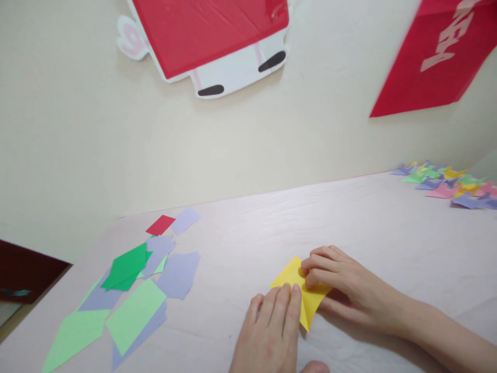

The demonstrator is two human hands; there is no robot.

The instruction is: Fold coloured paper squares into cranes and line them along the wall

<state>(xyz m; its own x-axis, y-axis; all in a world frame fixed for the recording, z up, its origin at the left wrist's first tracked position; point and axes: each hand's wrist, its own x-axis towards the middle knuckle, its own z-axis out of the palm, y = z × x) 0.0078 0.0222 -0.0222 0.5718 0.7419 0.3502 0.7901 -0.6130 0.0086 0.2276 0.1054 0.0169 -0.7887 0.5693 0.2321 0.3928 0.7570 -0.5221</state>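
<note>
A square sheet of yellow paper (289,272) lies on the cloth-covered surface in front of me, with crease lines near its lower corner. Its right part is lifted and bent. My left hand (267,326) rests on the paper's lower left side, fingers stretched out flat and fingertips touching it. From the right, my right hand (345,282) grips the lifted side, its fingers curled over the top and the thumb underneath. Part of the sheet is hidden under the fingers of both hands.
Loose sheets in light green (135,311), dark green (128,267), lavender (180,274) and red (160,225) lie on the left. Several folded coloured paper pieces (444,189) are grouped at the far right by the wall (248,150). The surface's left edge drops off.
</note>
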